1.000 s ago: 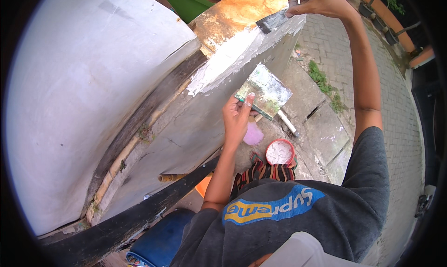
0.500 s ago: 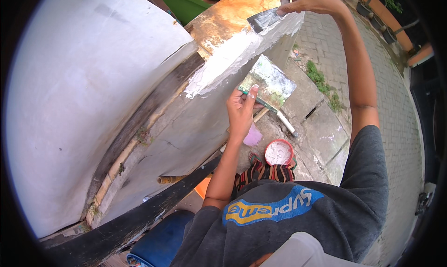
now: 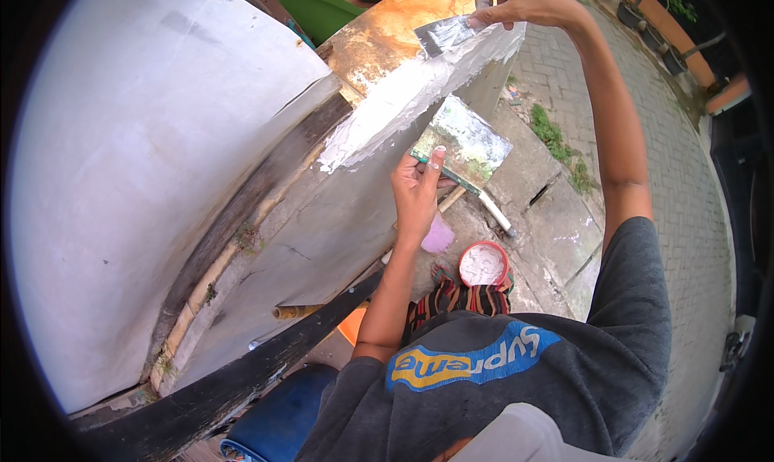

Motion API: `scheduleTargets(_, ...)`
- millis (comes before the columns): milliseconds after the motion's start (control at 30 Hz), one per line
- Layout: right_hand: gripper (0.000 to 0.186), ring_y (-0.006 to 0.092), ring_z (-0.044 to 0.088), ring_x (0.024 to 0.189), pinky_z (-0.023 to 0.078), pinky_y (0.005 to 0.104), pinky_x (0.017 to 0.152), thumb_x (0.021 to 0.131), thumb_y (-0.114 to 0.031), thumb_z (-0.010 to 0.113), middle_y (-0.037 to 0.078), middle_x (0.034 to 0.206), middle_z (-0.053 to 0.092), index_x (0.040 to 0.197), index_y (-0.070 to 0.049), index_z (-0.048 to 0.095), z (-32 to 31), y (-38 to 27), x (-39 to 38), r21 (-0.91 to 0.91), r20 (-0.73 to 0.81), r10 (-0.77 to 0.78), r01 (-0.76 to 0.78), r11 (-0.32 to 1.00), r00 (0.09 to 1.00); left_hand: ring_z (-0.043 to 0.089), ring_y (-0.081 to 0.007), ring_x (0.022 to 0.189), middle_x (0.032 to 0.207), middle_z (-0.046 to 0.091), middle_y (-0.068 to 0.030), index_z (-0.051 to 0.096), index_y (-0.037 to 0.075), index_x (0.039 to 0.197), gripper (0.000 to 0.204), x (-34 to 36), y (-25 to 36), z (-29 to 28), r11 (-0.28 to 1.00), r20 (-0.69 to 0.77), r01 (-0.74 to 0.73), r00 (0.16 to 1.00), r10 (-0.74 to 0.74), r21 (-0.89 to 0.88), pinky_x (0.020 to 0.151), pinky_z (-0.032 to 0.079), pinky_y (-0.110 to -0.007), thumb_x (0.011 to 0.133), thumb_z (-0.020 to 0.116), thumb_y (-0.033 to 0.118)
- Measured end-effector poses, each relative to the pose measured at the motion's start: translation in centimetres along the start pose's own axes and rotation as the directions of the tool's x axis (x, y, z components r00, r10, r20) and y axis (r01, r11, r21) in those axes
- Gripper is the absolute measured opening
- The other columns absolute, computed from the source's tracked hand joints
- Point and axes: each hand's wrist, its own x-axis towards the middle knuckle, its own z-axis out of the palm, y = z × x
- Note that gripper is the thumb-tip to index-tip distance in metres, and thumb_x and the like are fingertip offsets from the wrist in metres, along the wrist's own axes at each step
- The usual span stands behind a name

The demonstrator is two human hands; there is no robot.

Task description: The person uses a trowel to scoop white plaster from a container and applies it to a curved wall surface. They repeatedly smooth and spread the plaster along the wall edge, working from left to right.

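Observation:
My right hand [image 3: 524, 4] reaches to the far end of the ledge, its fingers closed on a putty knife [image 3: 442, 36]. The knife's dark, white-smeared blade lies against the wet white putty [image 3: 403, 99] spread along the top edge of the wall. Nearer to me, my left hand [image 3: 419, 192] grips a flat rectangular scraper plate [image 3: 463, 139] by its green edge, thumb on top. White and greenish smears cover the plate's face. A red-rimmed tub [image 3: 484, 264] of white putty stands low in front of my body.
A large pale panel [image 3: 161, 180] fills the left side, beside the orange-stained ledge top [image 3: 379, 39]. A dark beam [image 3: 242, 389] crosses at lower left, above a blue rounded object [image 3: 278, 418]. Grey paving [image 3: 685, 244] runs along the right, with potted plants [image 3: 645, 27] beyond.
My right hand has slid the putty knife a little to the left along the putty. My left hand and the scraper plate have barely shifted.

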Motion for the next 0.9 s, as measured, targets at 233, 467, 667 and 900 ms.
scheduleTargets(233, 0.027, 0.0077, 0.057, 0.051, 0.045, 0.0244, 0.049, 0.075, -0.026, 0.081, 0.002, 0.062, 0.065, 0.069, -0.003, 0.067, 1.3, -2.1, 0.3, -0.069, 0.062, -0.03, 0.035, 0.997, 0.998, 0.064, -0.0085, 0.073, 0.085, 0.066, -0.0053, 0.062, -0.001, 0.103, 0.02, 0.6, 0.0, -0.2, 1.0, -0.002, 0.005, 1.0, -0.005, 0.003, 0.061, 0.059, -0.025, 0.095, 0.061, 0.017)
scheduleTargets(467, 0.028, 0.0086, 0.059, 0.052, 0.046, 0.0258, 0.05, 0.074, -0.026, 0.081, 0.003, 0.062, 0.064, 0.072, -0.003, 0.066, 1.2, -1.5, 0.0, 0.101, 0.043, 0.053, -0.057, 0.993, 0.998, 0.064, -0.0084, 0.071, 0.083, 0.066, -0.0047, 0.062, 0.0, 0.102, 0.019, 0.6, -0.3, -0.3, 1.0, -0.012, 0.02, 1.0, -0.02, 0.008, 0.06, 0.059, -0.025, 0.095, 0.061, 0.018)
scheduleTargets(667, 0.033, 0.0101, 0.06, 0.053, 0.046, 0.0265, 0.049, 0.073, -0.027, 0.082, 0.002, 0.063, 0.064, 0.068, -0.002, 0.061, 2.3, -2.4, 1.1, -0.064, 0.046, -0.04, 0.043, 0.997, 0.998, 0.064, -0.0085, 0.071, 0.083, 0.066, -0.0047, 0.062, -0.001, 0.101, 0.018, 0.9, -0.2, -0.6, 1.0, -0.01, 0.016, 1.0, -0.017, -0.012, 0.06, 0.059, -0.025, 0.094, 0.061, 0.017)
scheduleTargets(900, 0.035, 0.0101, 0.059, 0.052, 0.046, 0.0266, 0.049, 0.072, -0.027, 0.083, 0.002, 0.061, 0.063, 0.067, -0.003, 0.058, 2.2, -2.3, 0.9, 0.022, 0.048, 0.006, -0.007, 1.0, 0.999, 0.063, -0.0082, 0.071, 0.082, 0.066, -0.0048, 0.062, -0.001, 0.099, 0.018, 0.6, -0.1, -0.8, 1.0, -0.024, 0.028, 0.999, -0.028, -0.005, 0.059, 0.059, -0.024, 0.095, 0.061, 0.016)
